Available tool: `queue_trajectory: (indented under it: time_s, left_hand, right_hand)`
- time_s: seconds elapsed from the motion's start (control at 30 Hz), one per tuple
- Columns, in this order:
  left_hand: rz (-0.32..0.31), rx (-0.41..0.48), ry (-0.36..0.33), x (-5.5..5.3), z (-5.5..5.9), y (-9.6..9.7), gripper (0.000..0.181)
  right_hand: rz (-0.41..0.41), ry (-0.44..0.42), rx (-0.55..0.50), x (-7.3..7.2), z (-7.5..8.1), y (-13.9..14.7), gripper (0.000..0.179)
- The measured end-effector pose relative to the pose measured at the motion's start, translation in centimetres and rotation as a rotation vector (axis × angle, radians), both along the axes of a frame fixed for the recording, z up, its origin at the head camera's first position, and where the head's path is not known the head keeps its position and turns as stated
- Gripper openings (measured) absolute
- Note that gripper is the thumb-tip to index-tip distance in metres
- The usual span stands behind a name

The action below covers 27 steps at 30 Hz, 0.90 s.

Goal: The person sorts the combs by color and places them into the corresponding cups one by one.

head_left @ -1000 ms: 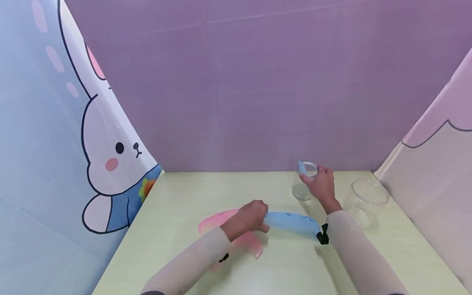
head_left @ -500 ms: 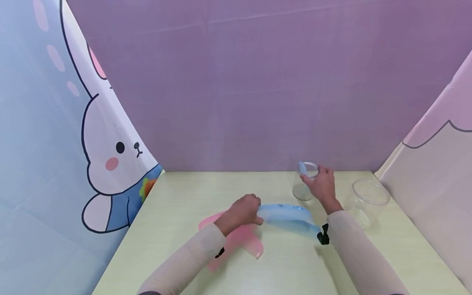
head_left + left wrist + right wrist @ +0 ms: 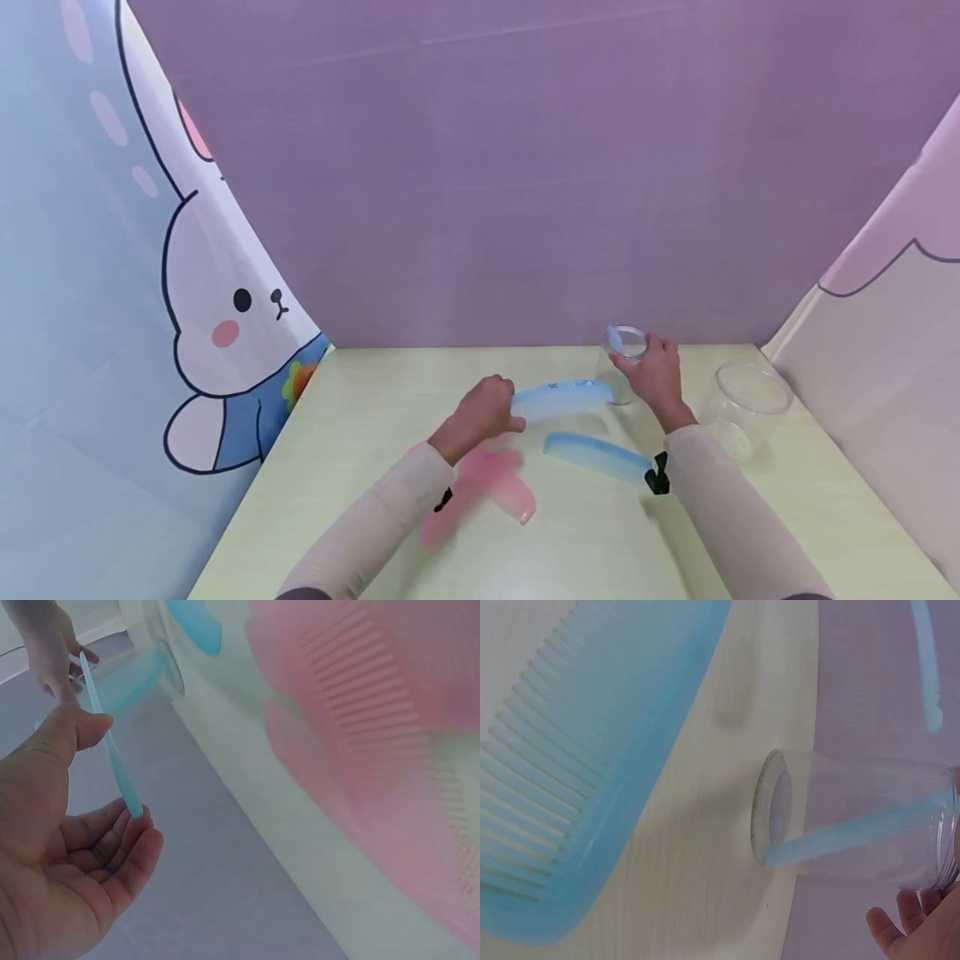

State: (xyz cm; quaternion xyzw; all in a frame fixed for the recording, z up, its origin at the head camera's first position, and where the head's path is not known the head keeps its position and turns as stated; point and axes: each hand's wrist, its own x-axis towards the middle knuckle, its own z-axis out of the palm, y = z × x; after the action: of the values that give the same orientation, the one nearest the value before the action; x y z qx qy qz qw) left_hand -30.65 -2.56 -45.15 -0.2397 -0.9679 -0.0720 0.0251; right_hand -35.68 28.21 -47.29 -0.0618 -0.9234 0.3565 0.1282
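My left hand (image 3: 480,410) pinches one end of a blue comb (image 3: 564,397) between thumb and fingers. It holds the comb above the table, the free end pointing right and overlapping the clear jar (image 3: 832,776) in the head view. With fingers at its rim, my right hand (image 3: 657,379) grips that jar, which stands upright. Inside leans another blue comb (image 3: 855,831). A third blue comb (image 3: 596,455) lies on the table beside the right forearm. Several pink combs (image 3: 360,697) lie overlapping beneath the left forearm, which partly hides them.
A second, wider clear jar (image 3: 752,396) stands to the right of the right forearm. The pale wooden table (image 3: 585,550) ends at a purple cloth (image 3: 480,183) behind. A printed rabbit cloth (image 3: 217,333) borders the left, and a pink-and-white cloth (image 3: 877,350) the right.
My left hand has lifted a blue comb from the table and moved it up and to the left, uncovering the blue comb below. The right hand and jar have stayed put.
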Motion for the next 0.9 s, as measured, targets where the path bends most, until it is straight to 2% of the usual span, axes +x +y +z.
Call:
queue_trajectory:
  time_s: [0.27, 0.6, 0.9]
  left_hand:
    - [0.027, 0.05, 0.048, -0.5, 1.5, 0.0, 0.037]
    - [0.063, 0.113, 0.03, -1.6, 2.8, 1.0, 0.037]
    - [0.107, 0.086, 0.009, -2.1, 4.1, 2.7, 0.041]
  right_hand:
    - [0.005, 0.002, -0.006, -0.1, -0.2, 0.2, 0.09]
    - [-0.008, 0.031, 0.014, -0.3, -0.3, 0.1, 0.082]
    - [-0.003, 0.013, 0.006, -0.2, -0.3, 0.2, 0.083]
